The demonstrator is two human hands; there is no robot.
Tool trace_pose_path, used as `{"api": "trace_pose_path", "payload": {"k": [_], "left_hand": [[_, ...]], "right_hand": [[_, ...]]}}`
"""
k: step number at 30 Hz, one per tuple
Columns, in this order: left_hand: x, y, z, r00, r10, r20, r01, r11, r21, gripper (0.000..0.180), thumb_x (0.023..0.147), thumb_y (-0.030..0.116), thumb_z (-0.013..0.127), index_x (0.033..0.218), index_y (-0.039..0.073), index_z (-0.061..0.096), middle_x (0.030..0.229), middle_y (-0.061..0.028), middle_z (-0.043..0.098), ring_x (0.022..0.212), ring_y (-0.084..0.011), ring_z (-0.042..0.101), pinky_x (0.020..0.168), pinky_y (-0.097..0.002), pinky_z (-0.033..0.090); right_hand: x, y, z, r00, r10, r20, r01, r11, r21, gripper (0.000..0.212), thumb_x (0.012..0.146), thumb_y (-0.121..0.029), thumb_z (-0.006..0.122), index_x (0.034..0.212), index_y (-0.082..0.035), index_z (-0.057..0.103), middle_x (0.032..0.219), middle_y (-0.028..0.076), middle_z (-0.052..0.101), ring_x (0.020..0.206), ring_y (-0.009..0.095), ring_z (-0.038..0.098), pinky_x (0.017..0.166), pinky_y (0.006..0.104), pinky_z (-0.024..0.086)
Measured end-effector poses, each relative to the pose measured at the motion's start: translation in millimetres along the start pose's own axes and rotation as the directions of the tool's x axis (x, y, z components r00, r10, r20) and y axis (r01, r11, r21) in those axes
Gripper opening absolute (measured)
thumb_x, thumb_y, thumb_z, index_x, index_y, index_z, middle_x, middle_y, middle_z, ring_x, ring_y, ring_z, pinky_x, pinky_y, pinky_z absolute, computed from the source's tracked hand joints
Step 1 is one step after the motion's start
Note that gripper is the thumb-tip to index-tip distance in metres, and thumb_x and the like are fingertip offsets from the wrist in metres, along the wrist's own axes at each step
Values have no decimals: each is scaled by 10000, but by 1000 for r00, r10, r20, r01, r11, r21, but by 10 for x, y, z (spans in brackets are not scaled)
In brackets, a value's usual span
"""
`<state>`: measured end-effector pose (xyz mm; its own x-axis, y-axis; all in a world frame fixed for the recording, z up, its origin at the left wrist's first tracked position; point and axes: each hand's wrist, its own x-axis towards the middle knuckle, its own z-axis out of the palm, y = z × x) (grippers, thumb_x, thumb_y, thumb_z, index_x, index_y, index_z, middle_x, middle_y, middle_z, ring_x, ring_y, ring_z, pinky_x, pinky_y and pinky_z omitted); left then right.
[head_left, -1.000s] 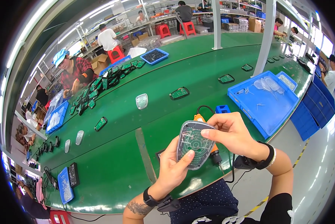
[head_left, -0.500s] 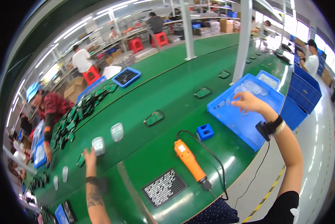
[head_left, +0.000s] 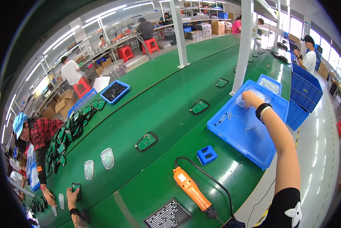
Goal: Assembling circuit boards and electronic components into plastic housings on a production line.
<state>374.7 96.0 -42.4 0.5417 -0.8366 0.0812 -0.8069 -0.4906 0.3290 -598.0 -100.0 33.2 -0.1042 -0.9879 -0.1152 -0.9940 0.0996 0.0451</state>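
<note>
My left hand (head_left: 72,197), at the lower left, is closed around a small green circuit board (head_left: 76,187) in a dark frame. Over the far part of a large blue tray (head_left: 237,146) is my right hand (head_left: 251,98), its fingers bent down and pressed together among clear plastic covers (head_left: 260,95). What those fingertips grip, if anything, is hidden. Beyond my left hand, two clear covers (head_left: 107,159) rest on the green belt, and a framed circuit board (head_left: 146,142) lies farther right. More boards (head_left: 199,107) are spaced out along the belt.
An orange electric screwdriver (head_left: 192,190) with a black cable, a blue block-shaped fixture (head_left: 206,155) and a black tray of small screws (head_left: 168,214) are on the near bench. At left, a co-worker's hand (head_left: 48,195) reaches onto the belt beside piled boards (head_left: 60,142). A white post (head_left: 242,49) stands behind the tray.
My left hand has closed on the circuit board and drawn lower left. My right hand has dropped from open above the tray to the clear covers. Covers and boards have shifted left.
</note>
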Motion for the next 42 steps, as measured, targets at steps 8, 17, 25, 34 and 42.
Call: {"api": "trace_pose_path", "payload": {"k": [8, 17, 25, 34, 42], "left_hand": [[-752, 1489, -58, 981, -190, 32, 102, 375, -921, 207, 834, 78, 519, 996, -32, 453, 816, -152, 564, 611, -261, 582, 545, -348, 517], [-2958, 3226, -467, 741, 392, 546, 569, 66, -820, 307, 884, 144, 494, 1119, -50, 462, 993, -200, 582, 811, -323, 624, 620, -409, 552], [-3536, 3939, -450, 422, 699, 578, 818, -18, -575, 445, 937, 440, 353, 1251, 130, 406, 1102, -144, 562, 929, -252, 584, 737, -389, 510], [-3976, 3886, -419, 187, 833, 521, 887, 85, -453, 529, 915, 535, 307, 1243, 138, 423, 1095, -78, 565, 937, -196, 579, 729, -329, 503], [-4116, 3911, -573, 564, 641, 521, 787, -228, -573, 597, 896, 574, 298, 1243, 102, 416, 1155, -95, 516, 1064, -213, 532, 865, -384, 471]], "right_hand": [[-393, -226, 91, 975, -81, -208, 57, 991, -118, 255, 704, -198, 645, 880, -15, 635, 1031, 194, 572, 966, 335, 561, 822, 401, 469], [-937, -584, -583, 855, -84, -511, 264, 920, 290, 171, 744, -103, 586, 866, 7, 539, 851, 187, 608, 782, 324, 609, 700, 393, 489], [-2863, -2046, -1372, 215, -905, -367, 925, 69, 374, 246, 786, -127, 616, 1010, -26, 604, 796, 119, 623, 618, 266, 595, 582, 329, 471], [-3592, -2724, -1291, -28, -998, 51, 999, -26, 31, 267, 660, -140, 694, 833, 17, 565, 779, 170, 605, 711, 319, 594, 663, 381, 472], [-3748, -2625, -921, 311, -799, -514, 949, 228, 220, 731, 549, -269, 798, 1143, -13, 456, 1221, 206, 393, 1109, 392, 406, 923, 462, 355]]}}
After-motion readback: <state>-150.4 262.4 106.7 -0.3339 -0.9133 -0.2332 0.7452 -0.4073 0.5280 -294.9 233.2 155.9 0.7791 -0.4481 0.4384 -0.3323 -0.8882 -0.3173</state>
